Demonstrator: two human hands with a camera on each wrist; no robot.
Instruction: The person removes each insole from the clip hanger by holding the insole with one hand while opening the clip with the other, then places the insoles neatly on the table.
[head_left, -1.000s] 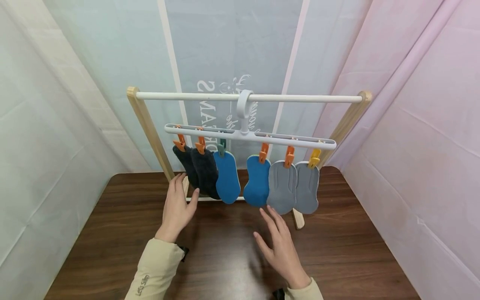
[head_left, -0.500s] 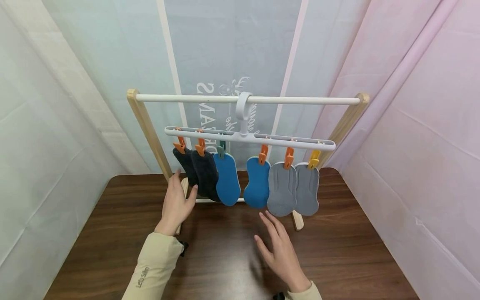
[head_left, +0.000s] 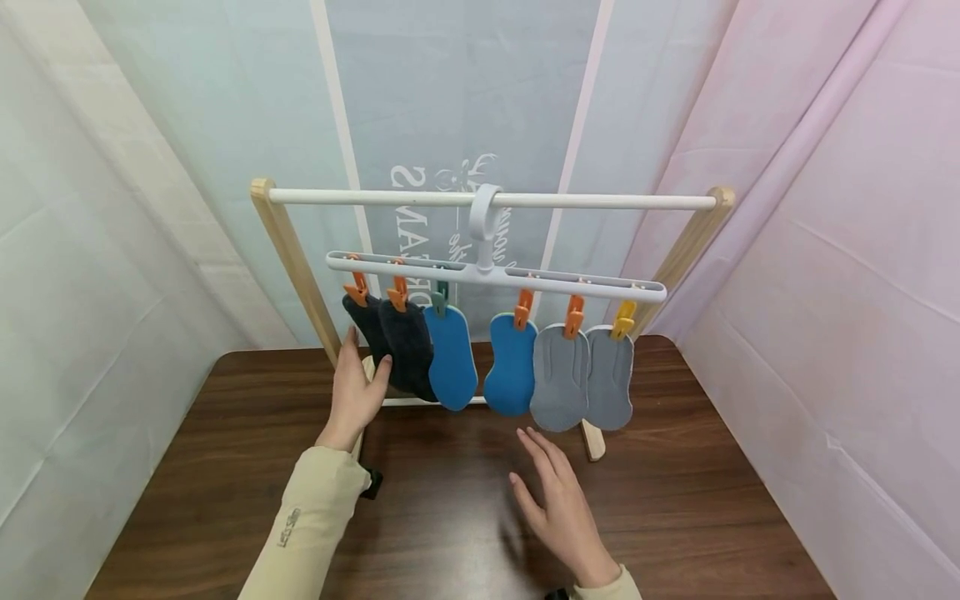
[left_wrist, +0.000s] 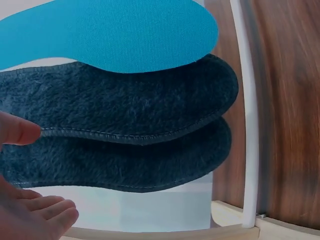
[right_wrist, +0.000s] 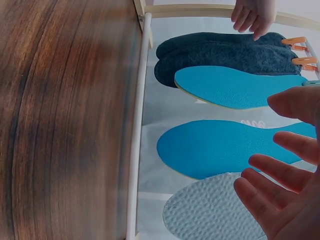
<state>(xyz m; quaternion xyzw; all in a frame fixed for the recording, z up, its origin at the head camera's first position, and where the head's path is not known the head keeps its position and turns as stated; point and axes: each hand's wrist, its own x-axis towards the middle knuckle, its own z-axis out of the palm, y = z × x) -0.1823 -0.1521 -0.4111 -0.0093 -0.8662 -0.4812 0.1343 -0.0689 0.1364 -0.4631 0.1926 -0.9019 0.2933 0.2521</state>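
Two dark fuzzy insoles (head_left: pixel 408 354) hang at the left of a pale hanger (head_left: pixel 487 275). Beside them are two blue insoles (head_left: pixel 512 367), then two grey insoles (head_left: pixel 561 379) at the right. My left hand (head_left: pixel 356 396) is at the outer edge of the dark pair, fingers extended. In the left wrist view its thumb (left_wrist: pixel 20 131) overlaps the edge of one dark insole, and the other fingers lie beyond the lower one. Below the blue and grey insoles, my right hand (head_left: pixel 558 512) is held with its fingers spread, holding nothing.
The hanger hooks over the white rod (head_left: pixel 615 201) of a wooden-sided rack (head_left: pixel 296 267). Orange clips (head_left: pixel 522 308), a green clip (head_left: pixel 440 300) and a yellow clip (head_left: pixel 623 320) hold the insoles. A brown wooden table (head_left: pixel 697 500) lies below; curtains surround it.
My left hand has risen a little along the dark insoles. My right hand has dropped slightly away from the blue and grey insoles, which still hang in place.
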